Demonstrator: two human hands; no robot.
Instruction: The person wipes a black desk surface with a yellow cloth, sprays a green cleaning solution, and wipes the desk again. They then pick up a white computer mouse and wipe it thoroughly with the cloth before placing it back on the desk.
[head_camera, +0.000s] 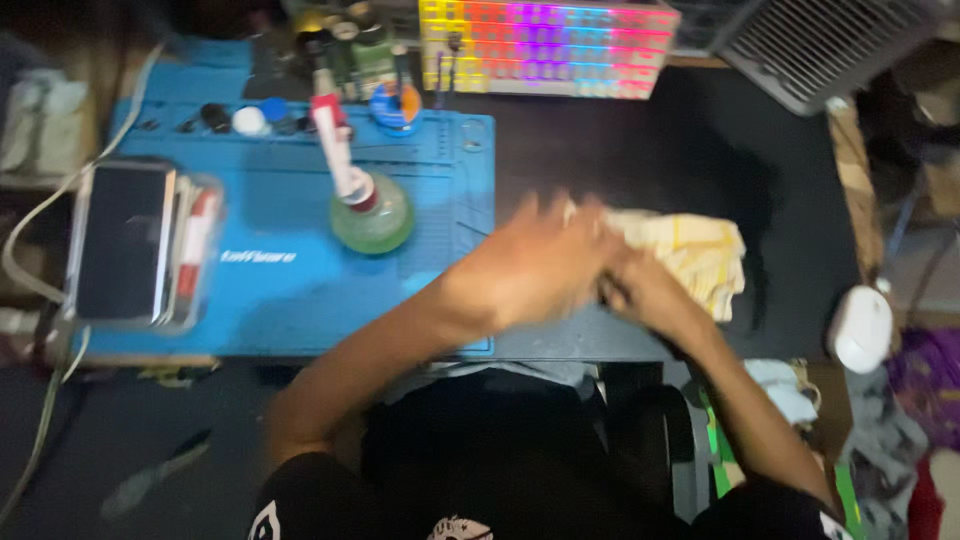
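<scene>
A crumpled pale yellow cloth (695, 255) lies on the black desk (640, 140), right of centre. My left hand (540, 265) is blurred by motion, fingers spread, at the cloth's left edge and partly over my right hand. My right hand (640, 290) sits just below the cloth's lower left corner and seems to touch it; its fingers are hidden, so its grip is unclear. Both forearms reach in from the bottom of the head view.
A blue work mat (290, 270) covers the left of the desk, bearing a green round-based bottle (370, 215), small caps and a clear box with a dark device (125, 245). A rainbow-lit keyboard (545, 45) stands at the back. A white mouse (860, 328) is at the right edge.
</scene>
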